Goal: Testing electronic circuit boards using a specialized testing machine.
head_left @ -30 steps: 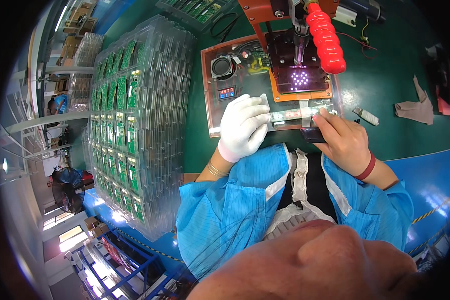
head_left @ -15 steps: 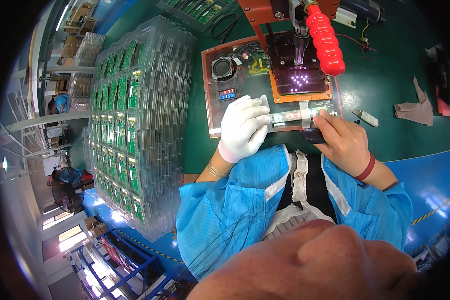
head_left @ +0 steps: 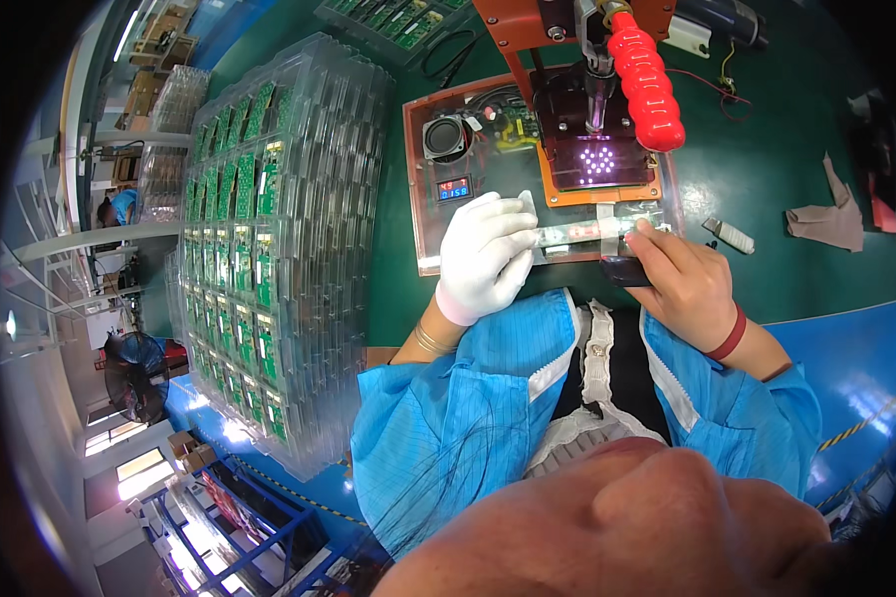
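Observation:
My left hand [head_left: 488,249], in a white glove, curls its fingers together at the left end of a narrow clear strip [head_left: 572,234] with small red lights or marks. My bare right hand [head_left: 682,274] has its thumb and fingers pinched at the strip's right end; the exact contact is hidden under the fingertips. The strip lies along the front of a clear-topped test box [head_left: 513,177]. Beside the right fingertips, a piece of tape runs down to a dark flap [head_left: 622,272]. Behind the strip, white dots glow in a dark window [head_left: 599,161] over an orange plate [head_left: 607,197].
A red ribbed lever handle [head_left: 647,85] overhangs the box. A small digital meter [head_left: 454,188] and a round speaker [head_left: 445,137] sit inside the box. Tall stacks of clear trays with green circuit boards [head_left: 269,249] stand left. A white roll [head_left: 729,235] and beige cloth [head_left: 831,211] lie right.
The white dots in the dark window now form a different, rounder pattern, and the meter's reading has changed. Both hands and the strip stay practically where they were.

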`<state>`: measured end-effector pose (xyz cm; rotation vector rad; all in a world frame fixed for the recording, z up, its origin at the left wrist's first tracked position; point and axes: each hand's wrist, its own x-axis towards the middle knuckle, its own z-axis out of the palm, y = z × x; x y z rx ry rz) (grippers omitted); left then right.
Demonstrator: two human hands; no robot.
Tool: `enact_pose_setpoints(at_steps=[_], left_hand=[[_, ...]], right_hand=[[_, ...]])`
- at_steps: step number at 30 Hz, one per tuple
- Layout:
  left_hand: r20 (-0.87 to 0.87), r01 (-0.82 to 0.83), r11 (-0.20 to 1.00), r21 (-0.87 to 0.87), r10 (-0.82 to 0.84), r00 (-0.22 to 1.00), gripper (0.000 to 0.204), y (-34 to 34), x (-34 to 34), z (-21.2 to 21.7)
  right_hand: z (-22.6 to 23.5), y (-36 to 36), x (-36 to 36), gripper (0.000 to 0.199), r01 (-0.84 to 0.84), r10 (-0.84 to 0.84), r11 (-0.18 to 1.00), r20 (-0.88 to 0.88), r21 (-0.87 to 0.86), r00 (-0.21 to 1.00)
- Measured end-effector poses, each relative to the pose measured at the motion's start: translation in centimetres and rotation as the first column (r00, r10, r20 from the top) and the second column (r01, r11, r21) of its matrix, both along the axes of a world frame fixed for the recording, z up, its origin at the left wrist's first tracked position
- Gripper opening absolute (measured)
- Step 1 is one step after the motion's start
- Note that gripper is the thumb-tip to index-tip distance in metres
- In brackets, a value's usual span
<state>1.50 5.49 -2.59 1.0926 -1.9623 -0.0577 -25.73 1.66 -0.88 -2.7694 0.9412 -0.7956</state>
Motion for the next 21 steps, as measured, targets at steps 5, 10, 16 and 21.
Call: enact_pose_setpoints(at_steps=[5, 10, 16, 21], left_hand=[[-0.008, -0.004, 1.0, 0.025, 0.004, 1.0, 0.017, 0.08, 0.0, 0.12], [-0.01, -0.001, 1.0, 0.021, 0.001, 1.0, 0.017, 0.04, 0.03, 0.06], [-0.012, 0.006, 1.0, 0.023, -0.005, 1.0, 0.017, 0.03, 0.04, 0.14], [-0.021, 0.013, 1.0, 0.023, -0.013, 1.0, 0.018, -0.03, 0.09, -0.01]], right_hand=[[0.17, -0.02, 0.0, 0.049, -0.006, 0.006, 1.0, -0.001, 0.007, 1.0], [0.28, -0.1, -0.04, 0.05, -0.014, 0.014, 1.0, -0.014, 0.007, 1.0], [0.3, -0.19, -0.06, 0.052, -0.022, 0.022, 1.0, -0.029, 0.007, 0.999], [0.29, -0.24, -0.02, 0.053, -0.022, 0.022, 1.0, -0.029, 0.006, 0.999]])
